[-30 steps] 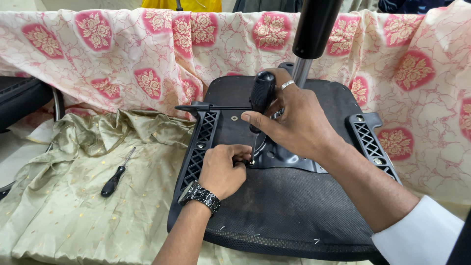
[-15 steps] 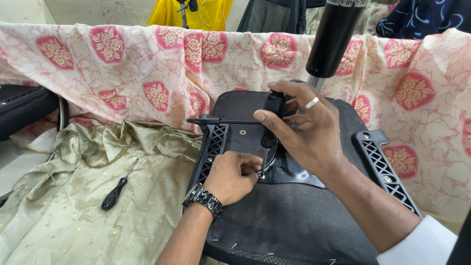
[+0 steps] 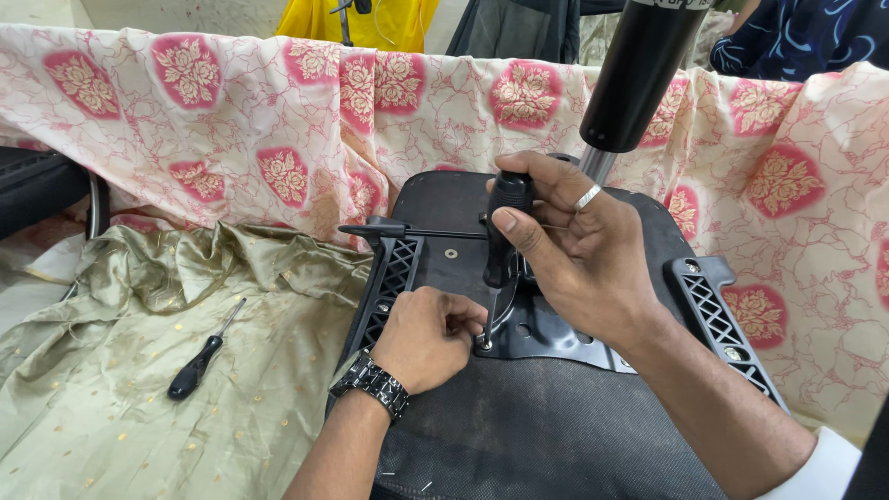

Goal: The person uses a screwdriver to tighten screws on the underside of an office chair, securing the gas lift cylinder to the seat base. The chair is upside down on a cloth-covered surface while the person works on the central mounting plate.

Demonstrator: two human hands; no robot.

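Note:
An upturned black chair seat (image 3: 519, 435) lies before me, with a black metal mechanism plate (image 3: 546, 338) bolted at its middle. My right hand (image 3: 574, 250), a ring on one finger, grips the black handle of a screwdriver (image 3: 503, 227) held upright, its tip down on a screw at the plate's left edge. My left hand (image 3: 426, 338), with a wristwatch, pinches at the screwdriver's tip and the screw. A black gas-lift cylinder (image 3: 639, 74) rises from the plate behind my right hand.
Black lattice armrest brackets sit on the seat's left (image 3: 389, 282) and right (image 3: 718, 315) sides. A second black screwdriver (image 3: 199, 361) lies on crumpled olive cloth (image 3: 139, 370) to the left. Pink floral fabric (image 3: 231, 130) drapes behind. A dark chair part (image 3: 37, 185) sits far left.
My view has closed in on the seat. My right hand has stood the screwdriver more upright over the screw; my left hand stays at its tip.

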